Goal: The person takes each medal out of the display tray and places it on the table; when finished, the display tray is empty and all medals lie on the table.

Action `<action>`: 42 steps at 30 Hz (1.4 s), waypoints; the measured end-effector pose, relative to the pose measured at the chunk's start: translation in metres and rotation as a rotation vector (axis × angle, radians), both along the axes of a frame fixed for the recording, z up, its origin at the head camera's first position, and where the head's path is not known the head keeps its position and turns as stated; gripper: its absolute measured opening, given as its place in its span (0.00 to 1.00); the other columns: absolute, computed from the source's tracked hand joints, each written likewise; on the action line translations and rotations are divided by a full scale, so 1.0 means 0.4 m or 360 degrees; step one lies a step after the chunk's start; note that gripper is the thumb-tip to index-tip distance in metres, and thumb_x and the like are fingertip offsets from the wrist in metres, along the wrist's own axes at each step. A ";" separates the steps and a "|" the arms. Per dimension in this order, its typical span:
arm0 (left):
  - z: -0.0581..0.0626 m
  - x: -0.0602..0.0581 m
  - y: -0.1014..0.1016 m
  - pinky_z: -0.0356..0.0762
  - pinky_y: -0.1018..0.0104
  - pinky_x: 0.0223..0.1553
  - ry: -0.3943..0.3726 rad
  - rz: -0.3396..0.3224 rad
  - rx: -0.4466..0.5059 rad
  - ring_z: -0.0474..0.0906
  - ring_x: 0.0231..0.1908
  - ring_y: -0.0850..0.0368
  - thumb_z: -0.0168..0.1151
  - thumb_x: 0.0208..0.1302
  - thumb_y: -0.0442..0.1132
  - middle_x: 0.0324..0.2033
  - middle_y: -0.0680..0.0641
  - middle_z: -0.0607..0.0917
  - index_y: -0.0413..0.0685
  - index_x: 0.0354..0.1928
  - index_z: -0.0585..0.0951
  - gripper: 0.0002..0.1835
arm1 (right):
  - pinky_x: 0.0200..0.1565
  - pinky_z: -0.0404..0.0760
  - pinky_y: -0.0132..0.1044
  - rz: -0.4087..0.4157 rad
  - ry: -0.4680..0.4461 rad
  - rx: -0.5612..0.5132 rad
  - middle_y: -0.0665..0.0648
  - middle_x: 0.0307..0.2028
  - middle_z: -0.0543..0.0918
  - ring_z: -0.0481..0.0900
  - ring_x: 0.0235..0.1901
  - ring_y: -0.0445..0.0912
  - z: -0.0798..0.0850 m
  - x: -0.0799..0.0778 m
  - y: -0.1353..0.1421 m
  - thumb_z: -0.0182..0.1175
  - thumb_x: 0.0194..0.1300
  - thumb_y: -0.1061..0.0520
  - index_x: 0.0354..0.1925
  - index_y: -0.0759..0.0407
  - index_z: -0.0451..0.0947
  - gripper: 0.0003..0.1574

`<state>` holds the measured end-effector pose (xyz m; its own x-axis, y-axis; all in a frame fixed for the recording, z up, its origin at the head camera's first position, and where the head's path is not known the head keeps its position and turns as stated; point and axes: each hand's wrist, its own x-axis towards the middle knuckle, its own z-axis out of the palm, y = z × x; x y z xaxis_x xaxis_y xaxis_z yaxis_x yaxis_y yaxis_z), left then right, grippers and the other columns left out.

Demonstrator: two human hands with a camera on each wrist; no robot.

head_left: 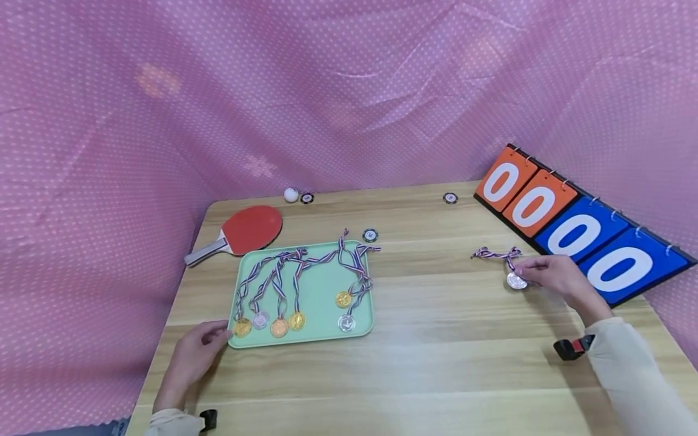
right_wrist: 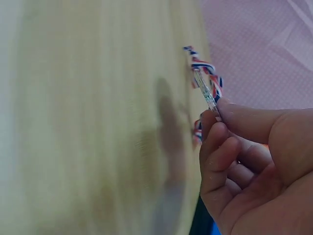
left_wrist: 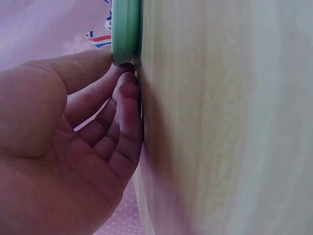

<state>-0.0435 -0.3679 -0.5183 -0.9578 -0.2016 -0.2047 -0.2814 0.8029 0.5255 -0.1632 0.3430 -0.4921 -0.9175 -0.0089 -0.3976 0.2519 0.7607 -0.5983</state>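
At the right, my right hand [head_left: 553, 275] pinches the edge of a silver medal [head_left: 516, 281] between thumb and fingers. The right wrist view shows this medal [right_wrist: 206, 91] edge-on, its red, white and blue ribbon [head_left: 493, 253] trailing on the table. My left hand [head_left: 199, 354] grips the near left corner of a light green tray [head_left: 319, 342], thumb at the rim and fingertips under it in the left wrist view. Several medals lie in the tray, among them a bronze medal [head_left: 279, 327], a gold medal [head_left: 297, 320] and a silver medal [head_left: 346, 323], their ribbons running toward the back.
A red table tennis paddle [head_left: 252, 229] lies behind the tray's left side. Farther back are a white ball [head_left: 291, 194] and a poker chip [head_left: 307, 198]. Other chips [head_left: 370, 234] lie nearby. A flip scoreboard [head_left: 564, 221] showing zeros stands at the right. Pink dotted cloth [head_left: 349, 91] surrounds the table.
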 end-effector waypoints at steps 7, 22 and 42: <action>0.002 -0.001 0.001 0.73 0.69 0.41 0.0000 -0.0002 -0.0015 0.76 0.39 0.63 0.60 0.67 0.53 0.42 0.48 0.86 0.49 0.57 0.80 0.22 | 0.41 0.70 0.39 0.0061 -0.0086 0.0121 0.64 0.52 0.83 0.74 0.47 0.53 -0.022 0.035 0.004 0.63 0.65 0.43 0.51 0.55 0.83 0.23; 0.002 -0.003 0.005 0.73 0.69 0.41 -0.0026 0.0013 -0.0016 0.76 0.40 0.62 0.59 0.68 0.53 0.42 0.48 0.85 0.48 0.58 0.80 0.23 | 0.35 0.69 0.33 0.0124 0.0264 0.0261 0.60 0.41 0.88 0.79 0.39 0.48 -0.051 0.072 0.007 0.66 0.62 0.52 0.41 0.54 0.87 0.10; -0.008 -0.002 -0.002 0.72 0.64 0.44 -0.0068 0.0047 -0.0001 0.77 0.44 0.55 0.58 0.68 0.55 0.44 0.47 0.84 0.50 0.60 0.78 0.25 | 0.27 0.71 0.28 -0.0120 0.0614 0.0209 0.60 0.39 0.88 0.79 0.32 0.40 0.026 0.098 -0.083 0.62 0.65 0.41 0.43 0.53 0.86 0.19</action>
<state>-0.0442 -0.3686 -0.5215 -0.9417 -0.2301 -0.2454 -0.3275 0.7942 0.5118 -0.1239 0.3098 -0.4816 -0.9956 0.0918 -0.0179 0.0861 0.8247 -0.5589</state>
